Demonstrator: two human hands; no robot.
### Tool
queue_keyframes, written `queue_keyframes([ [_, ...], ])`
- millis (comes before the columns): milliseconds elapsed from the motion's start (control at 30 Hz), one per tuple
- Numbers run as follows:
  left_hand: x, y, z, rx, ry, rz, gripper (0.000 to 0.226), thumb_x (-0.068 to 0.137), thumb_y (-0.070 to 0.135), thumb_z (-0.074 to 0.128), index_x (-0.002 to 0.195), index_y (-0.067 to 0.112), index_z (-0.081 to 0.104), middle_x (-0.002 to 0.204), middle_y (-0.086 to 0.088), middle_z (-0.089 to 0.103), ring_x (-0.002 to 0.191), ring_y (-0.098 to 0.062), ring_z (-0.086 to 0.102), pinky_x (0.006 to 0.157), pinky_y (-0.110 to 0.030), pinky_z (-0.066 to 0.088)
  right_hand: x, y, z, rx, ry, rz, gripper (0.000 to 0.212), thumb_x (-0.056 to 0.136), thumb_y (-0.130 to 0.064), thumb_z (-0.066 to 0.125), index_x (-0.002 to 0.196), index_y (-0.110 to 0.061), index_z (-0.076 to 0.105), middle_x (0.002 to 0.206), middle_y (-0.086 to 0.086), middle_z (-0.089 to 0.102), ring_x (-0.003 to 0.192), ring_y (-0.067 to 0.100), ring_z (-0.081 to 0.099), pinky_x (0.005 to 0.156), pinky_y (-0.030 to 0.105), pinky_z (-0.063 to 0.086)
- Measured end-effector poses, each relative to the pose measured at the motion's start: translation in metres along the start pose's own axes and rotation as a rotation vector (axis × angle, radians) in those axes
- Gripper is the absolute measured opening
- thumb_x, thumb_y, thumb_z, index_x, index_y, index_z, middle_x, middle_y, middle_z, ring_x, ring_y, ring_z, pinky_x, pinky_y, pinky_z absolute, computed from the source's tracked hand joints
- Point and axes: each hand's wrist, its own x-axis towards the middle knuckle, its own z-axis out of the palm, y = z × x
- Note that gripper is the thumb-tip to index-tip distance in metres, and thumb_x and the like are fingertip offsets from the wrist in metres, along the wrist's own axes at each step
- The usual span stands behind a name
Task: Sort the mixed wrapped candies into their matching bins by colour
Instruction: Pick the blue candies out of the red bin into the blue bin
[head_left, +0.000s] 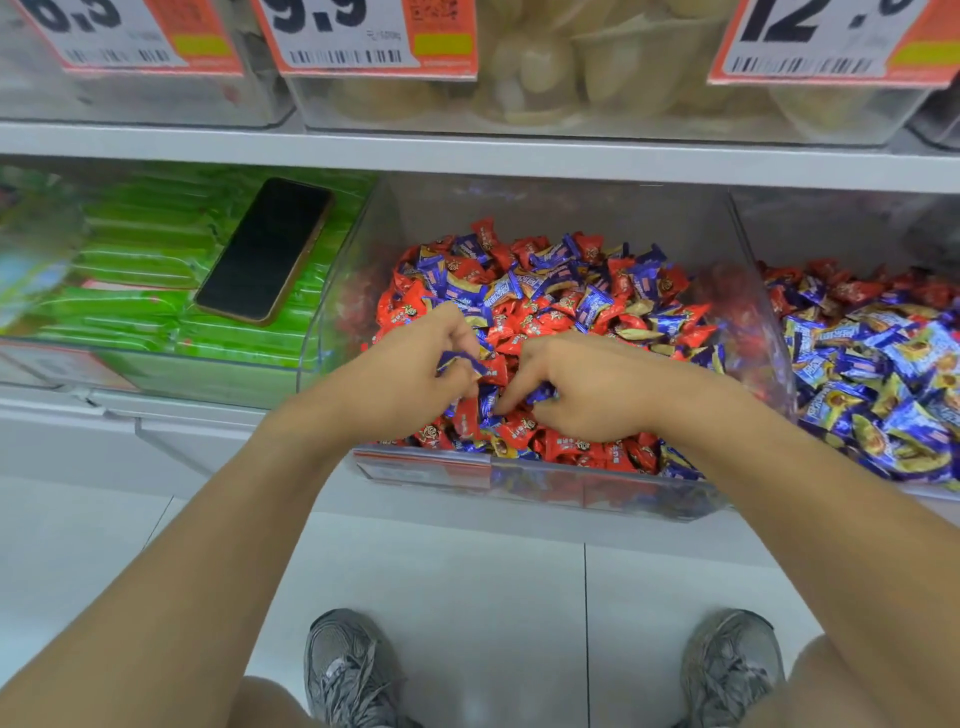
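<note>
A clear plastic bin (524, 480) in the middle holds a mixed heap of red candies (524, 327) and blue candies (498, 291). Both hands are down in the front of this heap. My left hand (415, 369) has its fingers curled round a blue candy (462, 361). My right hand (587, 389) pinches another blue candy (540, 392) between thumb and fingers. The bin to the right (753, 291) holds mostly blue candies (883, 364) with some red ones at its back.
A left bin (156, 371) is filled with green packets (156, 260), and a black phone (265, 249) lies on top of them. A shelf (467, 153) with price tags and clear tubs runs above. Tiled floor and my grey shoes (343, 670) are below.
</note>
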Motion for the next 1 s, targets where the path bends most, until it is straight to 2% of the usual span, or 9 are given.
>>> queue_keyframes([
  [100,0.003,0.006,0.007,0.037,-0.045,0.014,0.022,0.094,0.014,0.044,0.097,0.034,0.050,0.078,-0.016,0.066,0.057,-0.021,0.049,0.056,-0.043,0.047,-0.004,0.000,-0.005,-0.057,-0.040,0.020,0.045,0.084,-0.010,0.052,0.109,-0.040,0.074,0.078,-0.025,0.045,0.081,0.005,0.048,0.074,0.035,0.049],
  [233,0.006,0.013,0.013,0.192,-0.202,0.081,0.013,0.084,0.040,0.071,0.094,0.033,0.068,0.082,0.016,0.066,0.079,-0.005,0.059,0.077,-0.030,0.050,-0.015,0.005,-0.007,-0.046,-0.001,0.047,0.015,0.082,-0.036,0.067,0.093,-0.036,0.076,0.084,-0.012,0.060,0.080,0.011,0.056,0.069,0.034,0.051],
  [333,0.011,0.013,0.015,0.285,-0.295,0.087,0.027,0.075,0.034,0.082,0.101,0.032,0.074,0.068,0.029,0.057,0.071,0.002,0.056,0.074,-0.021,0.045,-0.019,0.011,-0.005,-0.080,0.059,0.077,0.029,0.074,-0.060,0.075,0.079,-0.032,0.075,0.081,-0.014,0.058,0.078,0.007,0.054,0.064,0.031,0.046],
  [500,0.015,0.013,0.016,0.300,-0.235,0.115,0.018,0.072,0.026,0.085,0.088,0.024,0.076,0.065,0.020,0.056,0.066,0.005,0.053,0.063,-0.014,0.037,-0.027,0.022,-0.001,0.031,0.280,0.089,0.015,0.084,-0.039,0.073,0.075,-0.027,0.071,0.079,-0.012,0.067,0.078,0.010,0.060,0.080,0.036,0.049],
  [600,0.014,0.010,0.007,0.209,-0.135,0.099,0.009,0.076,0.022,0.083,0.075,0.023,0.074,0.058,0.021,0.059,0.062,0.003,0.057,0.062,-0.017,0.038,-0.040,0.028,-0.009,0.275,0.398,0.112,0.009,0.092,-0.034,0.066,0.097,-0.027,0.068,0.108,-0.012,0.069,0.093,0.017,0.066,0.091,0.032,0.044],
  [667,0.014,0.011,0.003,0.218,-0.139,0.080,0.012,0.075,0.024,0.084,0.082,0.026,0.075,0.063,0.021,0.059,0.066,0.001,0.057,0.063,-0.018,0.039,-0.050,0.034,-0.011,0.395,0.397,0.123,0.014,0.091,-0.035,0.067,0.104,-0.032,0.064,0.124,-0.012,0.062,0.101,0.034,0.066,0.094,0.043,0.048],
  [800,0.015,0.018,0.009,0.418,-0.291,0.044,0.043,0.070,0.029,0.087,0.110,0.027,0.073,0.083,0.024,0.053,0.079,0.000,0.051,0.070,-0.016,0.037,-0.061,0.029,-0.008,0.521,0.345,0.090,0.008,0.088,-0.031,0.069,0.093,-0.036,0.066,0.099,0.001,0.071,0.094,0.040,0.067,0.087,0.052,0.053],
  [900,0.017,0.021,0.009,0.378,-0.226,-0.018,0.036,0.062,0.030,0.091,0.094,0.021,0.077,0.077,0.016,0.057,0.071,0.002,0.053,0.060,-0.017,0.038,-0.059,0.021,0.001,0.500,0.307,0.088,0.016,0.086,-0.031,0.071,0.100,-0.034,0.062,0.094,-0.002,0.070,0.083,0.019,0.067,0.082,0.040,0.052],
  [1000,0.012,0.019,0.000,0.348,-0.116,-0.036,0.033,0.058,0.038,0.091,0.081,0.024,0.073,0.075,0.011,0.059,0.067,0.002,0.054,0.055,-0.017,0.034,-0.058,0.018,0.002,0.564,0.191,0.155,0.027,0.090,-0.024,0.065,0.113,-0.030,0.053,0.073,0.008,0.065,0.051,0.012,0.049,0.051,0.029,0.043],
])
